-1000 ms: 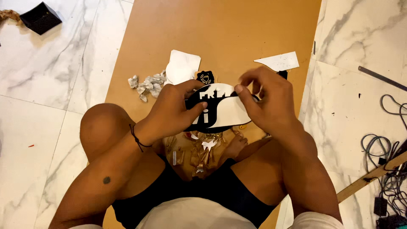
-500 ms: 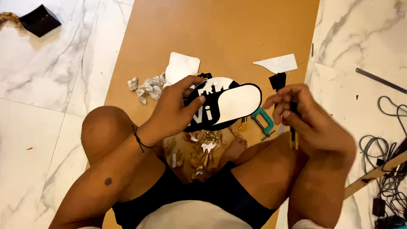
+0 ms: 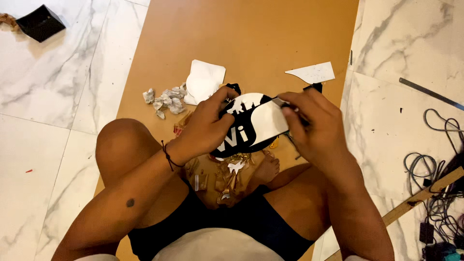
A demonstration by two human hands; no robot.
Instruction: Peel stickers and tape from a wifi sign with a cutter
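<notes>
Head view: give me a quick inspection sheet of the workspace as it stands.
Surface: brown board laid on white marble floor.
Job's things: black-and-white cutout held over the lap.
Clutter: crumpled paper scraps, white paper piece, white offcut, gold trimmings, black box.
Hands: left hand grips the cutout; right hand holds a thin tool at its edge, blurred.
Cables: tangle on the floor, right.
Surroundings: metal ruler, wooden strip.
</notes>
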